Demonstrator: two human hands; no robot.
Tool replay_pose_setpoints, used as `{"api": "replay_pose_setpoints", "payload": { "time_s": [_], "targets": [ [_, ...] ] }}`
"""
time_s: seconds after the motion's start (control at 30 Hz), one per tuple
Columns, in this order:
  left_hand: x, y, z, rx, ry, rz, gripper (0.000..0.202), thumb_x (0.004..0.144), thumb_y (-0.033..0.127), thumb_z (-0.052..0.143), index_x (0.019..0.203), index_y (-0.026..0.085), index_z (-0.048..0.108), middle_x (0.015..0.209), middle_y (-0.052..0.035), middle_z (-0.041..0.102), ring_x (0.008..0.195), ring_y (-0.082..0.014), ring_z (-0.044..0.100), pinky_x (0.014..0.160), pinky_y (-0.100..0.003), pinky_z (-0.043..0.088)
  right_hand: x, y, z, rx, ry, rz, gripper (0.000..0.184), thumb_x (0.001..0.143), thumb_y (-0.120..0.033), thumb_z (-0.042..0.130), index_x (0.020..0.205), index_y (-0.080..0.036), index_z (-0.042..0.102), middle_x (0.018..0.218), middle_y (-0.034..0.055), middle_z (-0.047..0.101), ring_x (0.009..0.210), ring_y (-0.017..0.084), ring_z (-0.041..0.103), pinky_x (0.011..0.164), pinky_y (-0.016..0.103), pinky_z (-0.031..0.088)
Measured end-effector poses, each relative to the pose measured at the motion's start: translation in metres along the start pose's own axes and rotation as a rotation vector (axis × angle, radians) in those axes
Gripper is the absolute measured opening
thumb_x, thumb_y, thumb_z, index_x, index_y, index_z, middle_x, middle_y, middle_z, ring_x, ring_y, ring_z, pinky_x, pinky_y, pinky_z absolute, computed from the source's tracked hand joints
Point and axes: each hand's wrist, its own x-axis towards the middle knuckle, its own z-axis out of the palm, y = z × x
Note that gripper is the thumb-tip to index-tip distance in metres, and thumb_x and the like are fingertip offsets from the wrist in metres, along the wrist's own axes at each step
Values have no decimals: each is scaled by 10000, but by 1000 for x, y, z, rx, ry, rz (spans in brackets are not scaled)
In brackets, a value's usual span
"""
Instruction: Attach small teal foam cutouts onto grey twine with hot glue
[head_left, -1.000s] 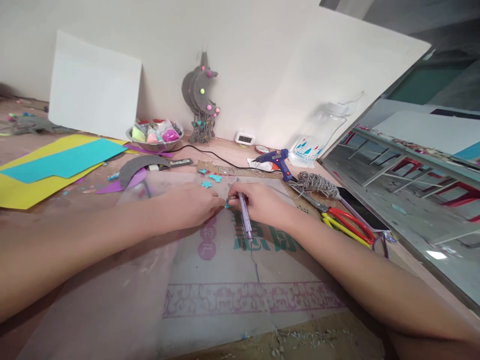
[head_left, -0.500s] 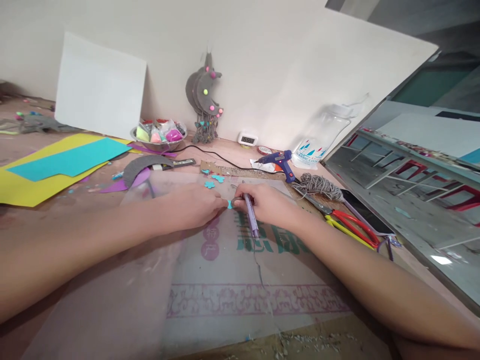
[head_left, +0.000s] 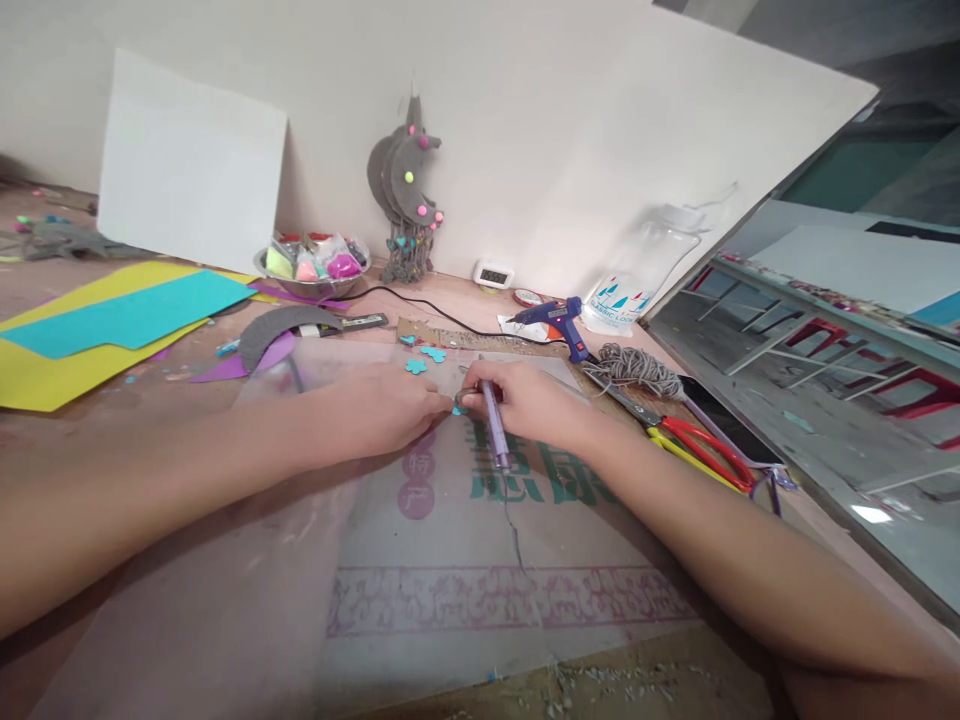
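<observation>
My left hand rests on a cloudy plastic sheet, its fingertips closed at a small blue cut-out piece. From the other side my right hand meets the same piece with thumb and forefinger, where a small dark grey bit also shows. A slim light-purple pen-like tool is tucked in the right hand, slanting down from between the fingers. Just beyond the hands lie a blue flower cut-out and more blue cut-outs.
A blue glue gun, grey yarn, red-and-yellow-handled scissors and a phone lie right. Behind are a bowl, a small clock and a grey moon ornament. Blue sheet and yellow sheet lie left.
The view has shifted slightly, so most things sit a little further left. Both hands stay at the small blue piece, of which less now shows between the fingertips.
</observation>
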Motion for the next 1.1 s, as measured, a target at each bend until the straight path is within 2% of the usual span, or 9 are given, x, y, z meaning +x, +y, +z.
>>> {"api": "replay_pose_setpoints", "payload": {
  "time_s": [0.13,0.27,0.37,0.57,0.7,0.8,0.87,0.97,1.1],
  "targets": [
    [1,-1,0,68,-62,12,273,888,237,387,864,217,659,805,-31,684,644,-164,590,557,-268,347,-1,2,-1,-69,-10,2,152,845,-326,518,841,-193,594,686,3,586,604,118,486,557,216,300],
    [1,-3,4,59,-35,14,258,880,229,397,849,215,652,750,-26,667,630,-160,589,576,-266,360,-4,-3,-4,-128,-15,-9,135,846,-292,499,841,-195,592,681,12,589,589,123,480,529,222,270],
    [1,-3,6,87,-6,28,258,877,216,396,856,218,654,715,-24,652,607,-161,584,563,-269,360,4,1,-5,-162,53,4,117,823,-272,525,819,-181,600,659,20,588,589,129,486,543,230,283],
    [2,-2,3,128,-2,43,288,895,238,380,871,215,666,725,-41,653,614,-167,584,581,-282,381,70,-6,1,226,167,26,199,789,-362,599,841,-172,628,683,0,607,598,109,519,568,216,361],
    [0,-2,0,156,9,70,319,900,221,347,894,207,666,749,-58,660,678,-190,601,614,-300,394,95,-21,-3,422,219,-34,294,852,-434,503,903,-163,605,672,1,609,581,102,524,548,212,373],
    [0,-3,0,92,6,44,307,897,240,367,967,227,666,786,-43,687,652,-171,611,592,-280,393,72,-19,-9,516,211,22,533,900,-587,275,960,-168,600,609,1,581,518,96,475,514,216,357],
    [0,-5,2,53,2,36,297,891,237,384,986,240,665,825,-32,700,674,-161,623,594,-264,395,47,-11,-9,569,177,72,594,921,-570,183,952,-154,606,578,0,547,498,95,451,520,226,365],
    [0,-8,5,1,16,30,289,873,217,410,1025,258,653,883,-18,708,737,-157,637,629,-253,412,17,0,-3,615,226,139,421,930,-478,283,893,-168,567,551,-24,494,530,104,463,543,229,374],
    [0,-10,10,-24,19,25,290,876,236,407,1051,254,638,946,-15,704,796,-154,642,678,-253,429,6,0,9,713,279,125,108,855,-308,461,848,-203,436,606,-49,510,627,118,540,636,251,423]
  ]
}}
